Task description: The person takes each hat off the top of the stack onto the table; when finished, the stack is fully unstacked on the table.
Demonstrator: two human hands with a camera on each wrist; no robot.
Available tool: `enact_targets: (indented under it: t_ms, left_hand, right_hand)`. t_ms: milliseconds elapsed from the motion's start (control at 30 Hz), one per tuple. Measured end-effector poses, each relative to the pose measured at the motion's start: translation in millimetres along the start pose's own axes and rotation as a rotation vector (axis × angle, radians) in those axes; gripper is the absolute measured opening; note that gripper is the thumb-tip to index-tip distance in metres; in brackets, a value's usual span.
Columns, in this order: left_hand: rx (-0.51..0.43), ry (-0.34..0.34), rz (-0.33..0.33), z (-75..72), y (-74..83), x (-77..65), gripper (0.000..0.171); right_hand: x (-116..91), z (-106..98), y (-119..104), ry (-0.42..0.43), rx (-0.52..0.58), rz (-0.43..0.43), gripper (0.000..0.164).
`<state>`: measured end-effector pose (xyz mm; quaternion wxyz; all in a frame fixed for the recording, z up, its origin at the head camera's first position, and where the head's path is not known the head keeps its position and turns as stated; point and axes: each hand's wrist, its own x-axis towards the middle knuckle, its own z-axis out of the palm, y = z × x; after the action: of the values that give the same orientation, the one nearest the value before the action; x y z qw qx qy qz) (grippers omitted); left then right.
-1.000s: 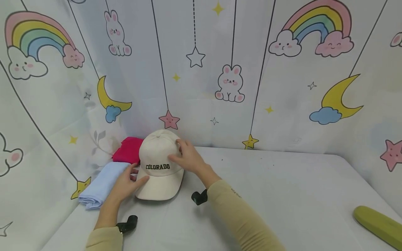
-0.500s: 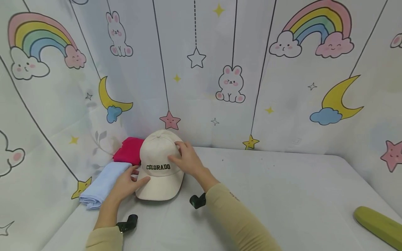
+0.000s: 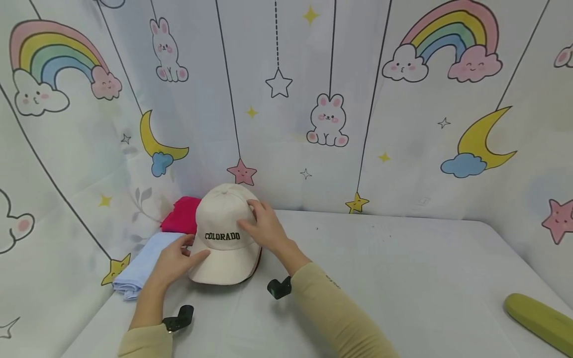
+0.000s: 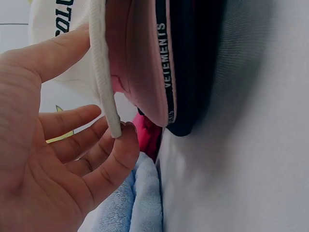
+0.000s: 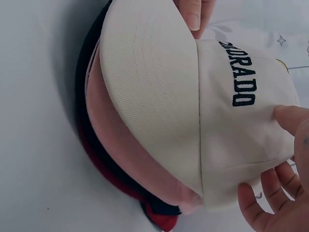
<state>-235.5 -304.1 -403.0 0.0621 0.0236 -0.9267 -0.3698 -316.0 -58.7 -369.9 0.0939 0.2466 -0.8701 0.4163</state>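
A cream baseball cap lettered COLORADO sits on top of a stack of caps at the table's back left. My left hand holds its brim at the left edge, thumb on top and a fingertip at the rim. My right hand grips the crown from the other side, thumb on the front panel and fingers along the side. Beneath, the left wrist view shows a pink cap with VETEMENTS trim and a dark cap. A red cap shows lowest in the right wrist view.
Folded light blue cloth lies left of the stack, with bright red fabric behind it. A green elongated object lies at the table's right edge. A printed curtain closes off the back and sides.
The cream cap has shifted slightly left together with both hands. More of the darker brim beneath now shows at its right edge. The folded cloth has stayed in place.
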Motion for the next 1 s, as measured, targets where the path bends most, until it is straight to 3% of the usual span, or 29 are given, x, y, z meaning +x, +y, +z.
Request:
enact_targets:
  t_ms: [267,533,767,1000]
  left_hand:
    - [-0.005,0.029,-0.01,-5.5,3.2,-2.0,0.082]
    - [-0.005,0.052,0.005,-15.3,18.6,-6.4,0.086]
    - [0.007,0.101,0.049,-18.4,30.5,-6.6,0.086]
    - [0.005,0.119,0.089,-13.7,46.4,-6.8,0.082]
  right_hand:
    - [2.3,-7.3,-10.9,0.041,0.008,-0.076,0.057]
    - [4.0,-19.0,-21.3,0.062,0.016,-0.129,0.055]
    - [3.3,-34.2,-25.9,0.069,0.081,-0.147,0.055]
    - [-2.2,-48.0,-16.7,0.091,0.14,-0.129,0.056]
